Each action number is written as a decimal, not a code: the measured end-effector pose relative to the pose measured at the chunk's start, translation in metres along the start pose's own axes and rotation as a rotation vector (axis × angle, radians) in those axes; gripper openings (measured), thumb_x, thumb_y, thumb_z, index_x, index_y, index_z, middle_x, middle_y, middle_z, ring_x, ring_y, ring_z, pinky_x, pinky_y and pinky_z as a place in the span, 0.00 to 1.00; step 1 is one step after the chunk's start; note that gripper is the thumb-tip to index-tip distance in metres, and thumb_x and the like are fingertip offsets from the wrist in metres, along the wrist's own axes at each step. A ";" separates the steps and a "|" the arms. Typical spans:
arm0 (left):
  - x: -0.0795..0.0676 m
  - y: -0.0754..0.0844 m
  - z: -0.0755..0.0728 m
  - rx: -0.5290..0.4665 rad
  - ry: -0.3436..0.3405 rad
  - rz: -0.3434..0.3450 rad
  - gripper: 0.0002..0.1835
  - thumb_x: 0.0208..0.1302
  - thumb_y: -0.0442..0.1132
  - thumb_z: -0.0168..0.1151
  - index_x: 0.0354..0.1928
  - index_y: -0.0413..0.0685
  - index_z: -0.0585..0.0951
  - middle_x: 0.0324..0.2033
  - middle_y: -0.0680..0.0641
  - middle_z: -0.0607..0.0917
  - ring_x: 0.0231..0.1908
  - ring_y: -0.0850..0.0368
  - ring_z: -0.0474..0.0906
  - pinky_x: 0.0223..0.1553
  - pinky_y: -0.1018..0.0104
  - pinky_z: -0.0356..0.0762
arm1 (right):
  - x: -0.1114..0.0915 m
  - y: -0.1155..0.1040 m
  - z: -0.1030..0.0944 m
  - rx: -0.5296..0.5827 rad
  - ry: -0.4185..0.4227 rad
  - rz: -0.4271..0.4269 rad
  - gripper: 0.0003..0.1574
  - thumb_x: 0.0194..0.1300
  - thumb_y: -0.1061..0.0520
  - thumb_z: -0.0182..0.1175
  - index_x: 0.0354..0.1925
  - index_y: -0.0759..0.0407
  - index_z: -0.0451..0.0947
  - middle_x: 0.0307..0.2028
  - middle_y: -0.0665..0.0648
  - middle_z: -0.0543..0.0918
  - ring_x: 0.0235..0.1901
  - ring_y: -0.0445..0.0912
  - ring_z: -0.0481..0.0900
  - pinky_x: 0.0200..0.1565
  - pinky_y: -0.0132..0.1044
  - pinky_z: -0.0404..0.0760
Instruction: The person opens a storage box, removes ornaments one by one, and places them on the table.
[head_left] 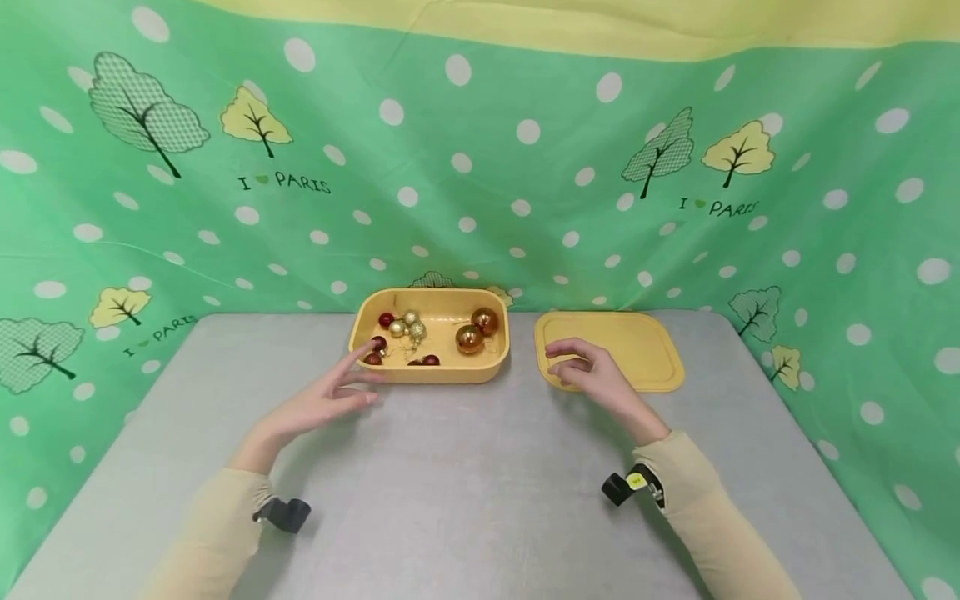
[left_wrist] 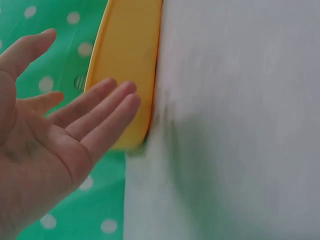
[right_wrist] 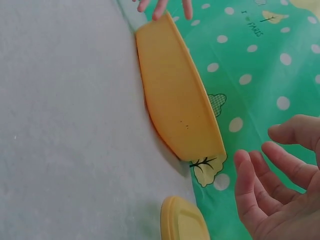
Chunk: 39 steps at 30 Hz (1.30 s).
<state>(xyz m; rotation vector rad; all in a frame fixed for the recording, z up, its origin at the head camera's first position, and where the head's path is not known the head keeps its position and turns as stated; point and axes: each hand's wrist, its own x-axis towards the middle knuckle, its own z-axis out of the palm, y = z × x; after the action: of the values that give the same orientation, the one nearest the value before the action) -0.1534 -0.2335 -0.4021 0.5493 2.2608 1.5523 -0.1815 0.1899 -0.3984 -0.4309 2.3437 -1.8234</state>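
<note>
A yellow rectangular box (head_left: pixel 442 377) stands at the table's back edge. Inside it are two large copper-coloured Christmas balls (head_left: pixel 470 339) on the right, small gold balls (head_left: pixel 397 329) left of the middle, and several dark red balls (head_left: pixel 431 360). My left hand (head_left: pixel 318 404) is at the box's left front corner, fingers spread; one finger overlaps the rim in the head view, and contact cannot be told. To the right, my right hand (head_left: pixel 596 375) hovers near the flat yellow lid (head_left: pixel 645 350), its fingers loosely bent around nothing. In the wrist views neither hand holds anything.
The grey tabletop (head_left: pixel 465 500) spreads in front of the box and lid. Behind and at both sides hangs a green dotted cloth (head_left: pixel 487 192) with printed trees. Both wrists carry a small black camera (head_left: pixel 288 515) over beige sleeves.
</note>
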 end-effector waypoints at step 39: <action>0.069 -0.036 -0.037 0.181 0.135 -0.134 0.61 0.62 0.49 0.65 0.74 0.53 0.24 0.72 0.33 0.31 0.70 0.29 0.35 0.64 0.31 0.40 | 0.031 -0.016 0.049 0.009 -0.056 -0.093 0.24 0.64 0.71 0.55 0.58 0.76 0.68 0.55 0.72 0.74 0.56 0.66 0.73 0.57 0.45 0.74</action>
<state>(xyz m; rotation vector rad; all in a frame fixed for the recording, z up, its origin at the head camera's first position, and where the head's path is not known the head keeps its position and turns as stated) -0.2351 -0.2412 -0.4271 0.3389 2.5006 1.3668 -0.1949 0.1311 -0.3937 -0.5916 2.3146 -1.8352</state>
